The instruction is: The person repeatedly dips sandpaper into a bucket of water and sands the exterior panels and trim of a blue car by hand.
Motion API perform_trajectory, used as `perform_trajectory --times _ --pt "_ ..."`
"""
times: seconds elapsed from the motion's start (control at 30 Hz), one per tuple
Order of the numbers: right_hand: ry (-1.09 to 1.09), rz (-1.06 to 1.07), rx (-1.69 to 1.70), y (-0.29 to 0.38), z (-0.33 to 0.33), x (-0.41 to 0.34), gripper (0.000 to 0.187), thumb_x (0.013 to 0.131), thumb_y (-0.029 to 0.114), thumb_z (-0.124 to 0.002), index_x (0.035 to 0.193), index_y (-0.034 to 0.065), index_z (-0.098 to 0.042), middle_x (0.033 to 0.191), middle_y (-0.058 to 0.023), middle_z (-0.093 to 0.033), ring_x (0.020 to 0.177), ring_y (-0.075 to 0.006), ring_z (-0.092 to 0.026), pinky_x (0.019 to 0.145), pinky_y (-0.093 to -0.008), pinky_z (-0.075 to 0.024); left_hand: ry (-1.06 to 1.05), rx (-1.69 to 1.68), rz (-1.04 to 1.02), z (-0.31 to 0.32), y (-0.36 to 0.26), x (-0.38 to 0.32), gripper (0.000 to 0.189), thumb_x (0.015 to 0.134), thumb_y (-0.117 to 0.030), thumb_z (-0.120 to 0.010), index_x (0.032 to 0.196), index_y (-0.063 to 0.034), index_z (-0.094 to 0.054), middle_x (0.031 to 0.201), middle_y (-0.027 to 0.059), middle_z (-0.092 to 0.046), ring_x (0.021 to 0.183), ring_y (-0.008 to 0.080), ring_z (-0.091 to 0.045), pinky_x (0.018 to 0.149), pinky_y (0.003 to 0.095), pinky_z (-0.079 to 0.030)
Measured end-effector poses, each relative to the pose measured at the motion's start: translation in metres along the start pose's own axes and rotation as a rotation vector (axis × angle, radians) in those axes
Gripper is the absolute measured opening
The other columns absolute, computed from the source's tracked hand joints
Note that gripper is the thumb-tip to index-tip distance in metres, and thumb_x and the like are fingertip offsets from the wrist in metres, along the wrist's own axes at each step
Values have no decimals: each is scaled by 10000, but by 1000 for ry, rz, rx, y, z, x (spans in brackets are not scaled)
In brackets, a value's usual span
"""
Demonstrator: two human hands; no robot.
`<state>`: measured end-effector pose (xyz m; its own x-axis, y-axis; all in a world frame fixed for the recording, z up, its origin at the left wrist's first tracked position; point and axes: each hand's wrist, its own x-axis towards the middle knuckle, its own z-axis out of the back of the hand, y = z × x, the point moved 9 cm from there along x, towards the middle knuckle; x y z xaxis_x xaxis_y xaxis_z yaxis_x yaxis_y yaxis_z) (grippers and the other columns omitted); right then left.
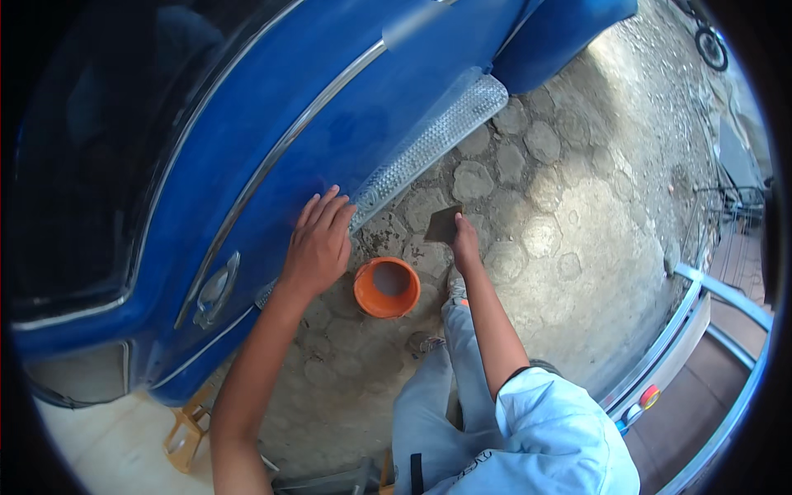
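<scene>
My left hand (318, 244) lies with its fingers extended against the lower side of a blue car door (346, 124), beside the textured metal running board (433, 139). In my right hand (465, 241) is a thin, dark, flat sheet, perhaps sandpaper (443, 224), pinched near its edge between thumb and fingers, away from the car. Between and below the hands, an orange bucket (387, 304) stands on the paving with cloudy grey liquid inside. A chrome trim strip (297, 124) and a chrome door handle (216, 291) are on the car body.
Uneven hexagonal stone paving (473, 180) lies beneath. At lower left is a yellow plastic chair (185, 436). A metal-framed stand (656, 346) with rolls of tape (649, 396) is at lower right. A wheel (711, 48) shows at the upper right.
</scene>
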<state>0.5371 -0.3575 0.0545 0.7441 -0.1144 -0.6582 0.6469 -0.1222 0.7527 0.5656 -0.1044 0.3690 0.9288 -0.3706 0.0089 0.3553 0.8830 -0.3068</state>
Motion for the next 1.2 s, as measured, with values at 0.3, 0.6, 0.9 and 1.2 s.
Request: perform_trajectory --times 0.3,0.6,0.9,1.2 --pt "-5 317 371 179 -106 -9 433 1010 229 -475 1380 6 -499 1242 -107 -612 1114 -217 -599 973 -330 -453 127 49 -173 45 -7 48 396 798 53 -528 1188 18 -586 1321 197 -555 1363 372 -434 1171 537 -256" --pt "-37 933 105 275 -237 -158 557 1023 218 -382 1526 6 -269 1573 -229 -262 1482 -360 -207 1192 -435 -198 72 442 -359 119 -6 83 489 812 -21 -536 1301 -26 -545 1456 164 -474 1430 315 -363 1189 535 -187" --pt "-366 1105 86 346 -167 -37 636 1012 303 -346 1555 16 -178 1630 -202 -101 1515 -353 -74 1211 -483 -43 47 638 -401 87 -10 86 507 764 -76 -562 1267 -18 -596 1526 180 -395 1460 302 -310 1198 542 -154" --pt "-73 1020 95 254 -263 -135 697 1003 395 -346 1558 16 -165 1634 -210 -59 1513 -384 -8 1210 -482 -15 16 500 -351 98 9 85 403 733 -77 -559 1122 -19 -647 1499 188 -433 1446 310 -340 1181 553 -174"
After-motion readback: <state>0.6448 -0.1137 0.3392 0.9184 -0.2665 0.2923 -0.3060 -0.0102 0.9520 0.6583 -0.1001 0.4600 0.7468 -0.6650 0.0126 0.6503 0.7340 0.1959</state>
